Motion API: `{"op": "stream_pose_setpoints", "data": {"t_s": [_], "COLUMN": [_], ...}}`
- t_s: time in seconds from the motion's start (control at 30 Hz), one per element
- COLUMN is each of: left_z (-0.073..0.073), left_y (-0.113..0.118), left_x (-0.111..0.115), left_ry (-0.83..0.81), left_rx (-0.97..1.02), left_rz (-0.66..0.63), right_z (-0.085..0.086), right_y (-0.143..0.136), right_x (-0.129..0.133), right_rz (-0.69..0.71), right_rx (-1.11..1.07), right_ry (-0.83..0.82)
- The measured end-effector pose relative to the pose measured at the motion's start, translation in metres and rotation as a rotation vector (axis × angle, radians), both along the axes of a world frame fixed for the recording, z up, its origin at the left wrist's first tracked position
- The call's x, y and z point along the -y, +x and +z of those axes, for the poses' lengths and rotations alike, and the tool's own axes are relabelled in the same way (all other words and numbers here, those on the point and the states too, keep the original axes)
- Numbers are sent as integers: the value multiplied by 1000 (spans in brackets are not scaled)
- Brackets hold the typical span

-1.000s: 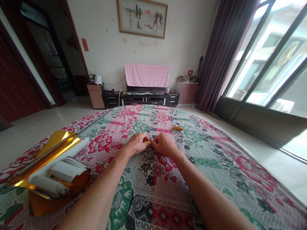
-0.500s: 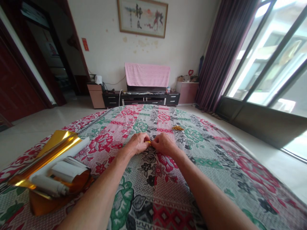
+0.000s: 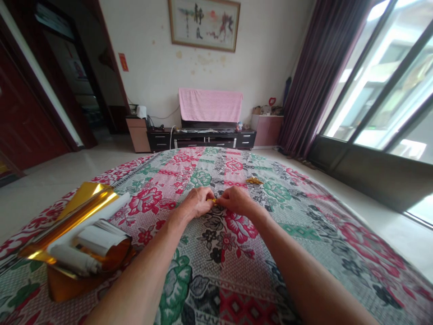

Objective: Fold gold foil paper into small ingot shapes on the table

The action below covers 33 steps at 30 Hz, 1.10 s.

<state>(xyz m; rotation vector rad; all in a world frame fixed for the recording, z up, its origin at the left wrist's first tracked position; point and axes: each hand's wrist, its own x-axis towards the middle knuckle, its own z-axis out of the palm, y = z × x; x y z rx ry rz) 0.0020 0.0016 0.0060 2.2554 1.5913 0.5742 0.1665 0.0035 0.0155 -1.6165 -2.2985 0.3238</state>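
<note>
The left hand [image 3: 199,202] has its grip closed on one end of a small gold foil piece [image 3: 214,201], just above the floral-clothed bench [image 3: 203,289]; the right hand [image 3: 238,201] seems to pinch the other end, likely because so small a piece needs steadying from both sides. The gold foil roll [image 3: 77,220] lies left, clear of the forearms. Since the earlier frame, the view swings slightly left; the pinch stays together.
</note>
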Motion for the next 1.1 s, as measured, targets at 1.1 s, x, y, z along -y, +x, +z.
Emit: {"op": "stream_pose_setpoints", "data": {"t_s": [1.1], "left_z": [-3], "left_y": [1], "left_x": [-2], "left_ry": [-25], "left_rx": [31], "left_rz": [27], "right_z": [-6], "right_y": [7], "right_x": [3], "right_rz": [96], "right_rx": [86], "right_ry": [126]}}
